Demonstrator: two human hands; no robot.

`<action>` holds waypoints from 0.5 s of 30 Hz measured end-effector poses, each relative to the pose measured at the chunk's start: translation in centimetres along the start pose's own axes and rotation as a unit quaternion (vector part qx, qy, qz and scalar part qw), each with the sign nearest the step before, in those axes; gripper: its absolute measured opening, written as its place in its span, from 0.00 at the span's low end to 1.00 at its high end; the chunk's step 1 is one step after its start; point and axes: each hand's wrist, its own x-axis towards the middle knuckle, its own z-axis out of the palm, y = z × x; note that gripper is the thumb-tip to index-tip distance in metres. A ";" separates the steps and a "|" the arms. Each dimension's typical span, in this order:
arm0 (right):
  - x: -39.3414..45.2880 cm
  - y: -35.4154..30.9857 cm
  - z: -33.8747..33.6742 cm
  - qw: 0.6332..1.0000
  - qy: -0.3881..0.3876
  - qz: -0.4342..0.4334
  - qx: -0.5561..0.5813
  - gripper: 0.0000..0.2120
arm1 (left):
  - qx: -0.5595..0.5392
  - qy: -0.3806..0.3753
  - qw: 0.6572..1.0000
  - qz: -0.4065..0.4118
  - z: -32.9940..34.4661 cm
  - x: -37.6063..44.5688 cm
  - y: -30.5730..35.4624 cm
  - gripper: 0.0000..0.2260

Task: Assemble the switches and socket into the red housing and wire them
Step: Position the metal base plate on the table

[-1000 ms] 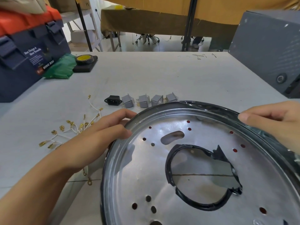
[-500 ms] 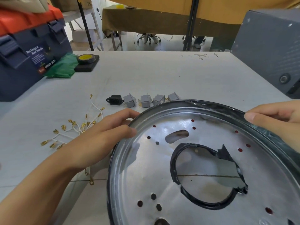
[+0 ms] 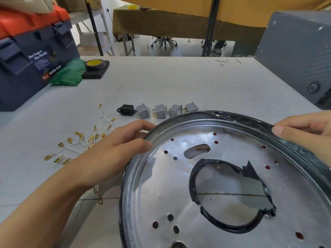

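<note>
Table [image 3: 179, 83] unchanged; both hands still grip the barely shifted housing [image 3: 161, 185].

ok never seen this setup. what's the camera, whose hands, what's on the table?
One head-worn camera looks down at a person's bare hands; no robot. Both the left hand and right hand grip the rim of a round metal housing with a taped centre hole. Behind it on the table lie a black socket and four grey switches. White wires with brass terminals lie to the left, with a toolbox at far left.
</note>
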 end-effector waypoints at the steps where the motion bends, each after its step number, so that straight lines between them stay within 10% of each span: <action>1: 0.0 0.0 0.0 1.000 -0.002 0.001 -0.003 0.10 | -0.003 0.001 1.000 -0.001 0.0 0.0 0.0 0.11; 15: 0.2 -0.2 0.0 1.000 -0.012 -0.002 -0.007 0.09 | 0.024 0.005 1.000 0.008 -0.2 0.0 0.0 0.13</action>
